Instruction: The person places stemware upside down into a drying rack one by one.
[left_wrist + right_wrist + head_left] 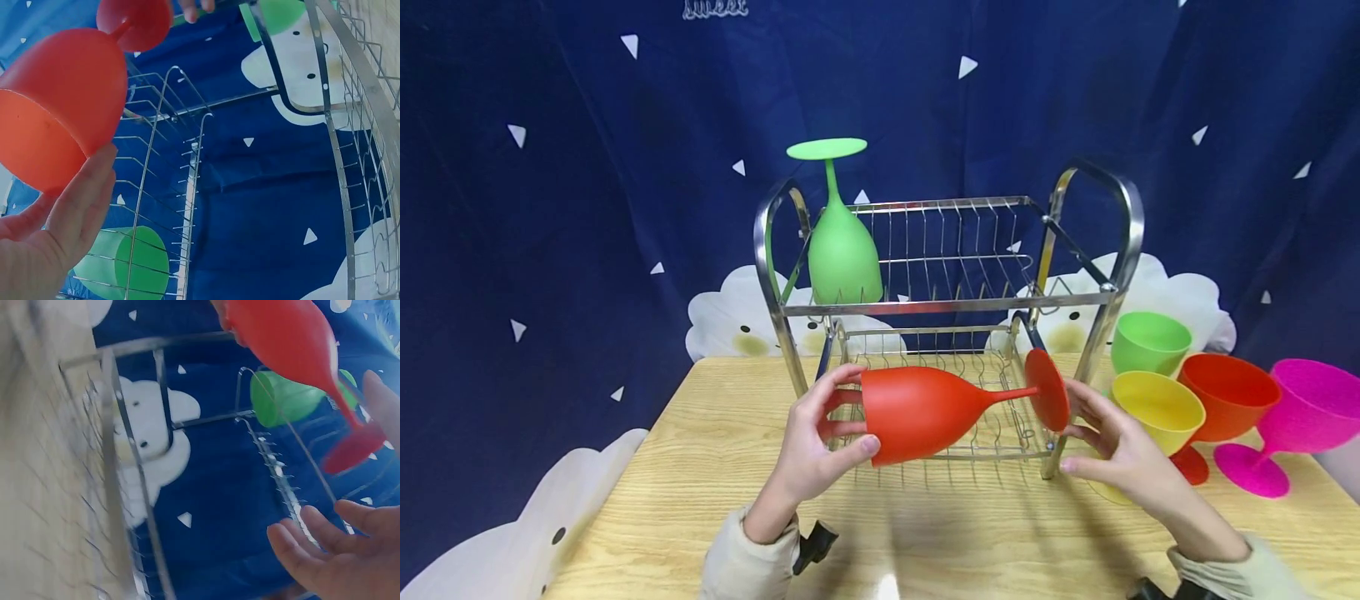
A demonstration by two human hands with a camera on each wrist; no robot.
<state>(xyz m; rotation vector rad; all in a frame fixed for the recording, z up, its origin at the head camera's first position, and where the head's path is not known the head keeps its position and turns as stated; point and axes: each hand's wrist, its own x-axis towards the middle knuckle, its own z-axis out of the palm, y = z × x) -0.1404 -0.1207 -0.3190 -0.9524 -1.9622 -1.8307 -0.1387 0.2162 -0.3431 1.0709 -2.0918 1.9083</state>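
A red plastic goblet (pixel 925 408) lies sideways in the air in front of the dish rack, its rim to the left and its round foot to the right. My left hand (pixel 823 433) grips the bowl at the rim, thumb in front and fingers behind. Beside the foot is my right hand (pixel 1120 446), fingers spread and apart from one another; in the right wrist view its fingertips (pixel 281 540) show below the foot with nothing between them and the thumb. A green goblet (pixel 844 250) stands upside down on the left of the rack's upper tier.
The two-tier metal dish rack (pixel 947 307) stands on the wooden table (pixel 715 467). To the right are upright goblets: green (pixel 1150 342), yellow (pixel 1157 408), another red one (pixel 1228 396) and pink (pixel 1311 408). A blue curtain (pixel 587 208) hangs behind.
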